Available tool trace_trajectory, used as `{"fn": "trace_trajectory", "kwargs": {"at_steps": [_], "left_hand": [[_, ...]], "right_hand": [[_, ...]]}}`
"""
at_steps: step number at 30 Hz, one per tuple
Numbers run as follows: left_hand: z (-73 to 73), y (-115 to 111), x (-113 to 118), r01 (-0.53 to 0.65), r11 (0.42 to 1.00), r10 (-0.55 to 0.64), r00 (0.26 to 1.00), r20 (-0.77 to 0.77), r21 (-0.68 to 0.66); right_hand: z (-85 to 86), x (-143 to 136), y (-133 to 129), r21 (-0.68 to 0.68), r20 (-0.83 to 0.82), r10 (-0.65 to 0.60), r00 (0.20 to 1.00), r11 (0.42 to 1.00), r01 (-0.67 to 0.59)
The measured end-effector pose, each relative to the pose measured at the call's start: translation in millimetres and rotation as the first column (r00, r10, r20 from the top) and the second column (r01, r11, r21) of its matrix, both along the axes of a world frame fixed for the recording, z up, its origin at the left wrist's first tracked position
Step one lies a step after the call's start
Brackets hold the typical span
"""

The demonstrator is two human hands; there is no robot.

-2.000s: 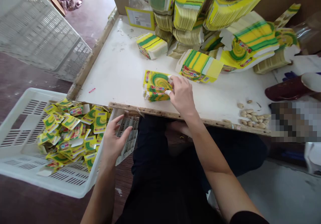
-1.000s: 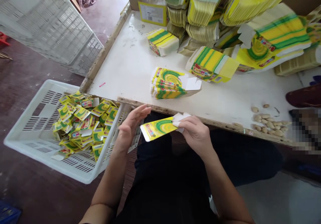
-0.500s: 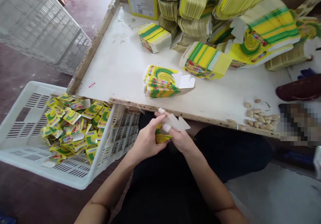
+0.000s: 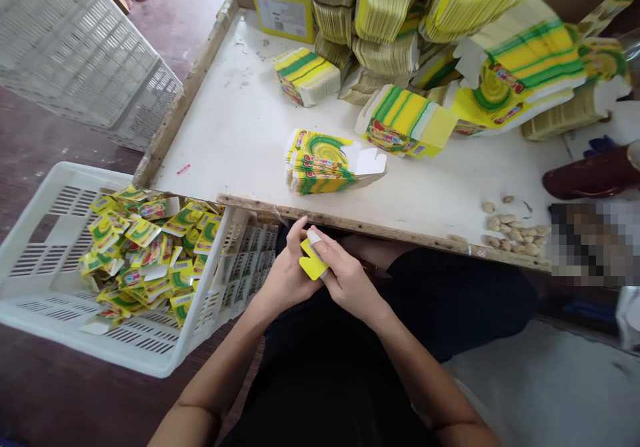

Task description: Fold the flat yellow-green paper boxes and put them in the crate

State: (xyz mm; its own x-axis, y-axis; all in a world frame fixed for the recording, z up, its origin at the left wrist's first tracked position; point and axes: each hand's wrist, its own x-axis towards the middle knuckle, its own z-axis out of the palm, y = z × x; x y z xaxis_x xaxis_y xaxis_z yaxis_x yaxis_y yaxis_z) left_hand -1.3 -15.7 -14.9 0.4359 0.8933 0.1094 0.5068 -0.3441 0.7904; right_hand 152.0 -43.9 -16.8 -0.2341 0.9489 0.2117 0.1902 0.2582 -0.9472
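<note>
Over my lap, just off the table's front edge, a small yellow carton [image 4: 314, 267] is between my two hands. My left hand [image 4: 290, 273] is wrapped round its left side. From the right, my right hand [image 4: 350, 277] presses on it, with white wrapping on a finger. Much of the carton is hidden by the fingers. Beyond the hands, a fanned pile of flat yellow-green cartons [image 4: 323, 163] lies on the white table [image 4: 240, 133]. Small folded cartons [image 4: 145, 233] fill much of the white crate [image 4: 200, 300] at the left.
Bundled carton stacks [image 4: 385, 7] stand at the table's back, with more bundles [image 4: 407, 120] before them. Peanuts [image 4: 515, 230] and a dark red cylindrical object [image 4: 590, 172] lie at the right. White crates [image 4: 80, 47] stand at the upper left. A wooden rim [image 4: 340, 220] edges the table.
The carton in my hands has turned, and its white flap no longer sticks out to the right; a yellow flap faces up. My right hand has shifted slightly left over it.
</note>
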Motion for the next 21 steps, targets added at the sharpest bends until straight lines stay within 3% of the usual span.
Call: {"fn": "trace_trajectory", "kwargs": {"at_steps": [5,10,15,21], "left_hand": [[-0.8,-3.4,-8.5,-0.088,0.993,0.100,0.981,-0.167,0.081],[13.5,0.8,-16.7,-0.057,0.996,0.067,0.982,-0.176,0.063],[22.2,10.9,-17.2,0.045,0.998,-0.037,0.984,-0.173,0.041],[21.0,16.4,-13.4,0.017,0.992,0.012,0.972,-0.233,0.124]], "right_hand": [[-8.3,8.2,4.2,0.086,0.053,-0.177,0.983,0.981,0.172],[-10.5,24.0,6.0,0.111,0.227,-0.030,0.973,0.994,0.005],[-0.1,43.8,15.5,0.061,0.266,0.100,0.959,0.991,-0.121],[-0.5,34.7,24.0,0.029,0.231,0.004,0.973,1.000,-0.011]]}}
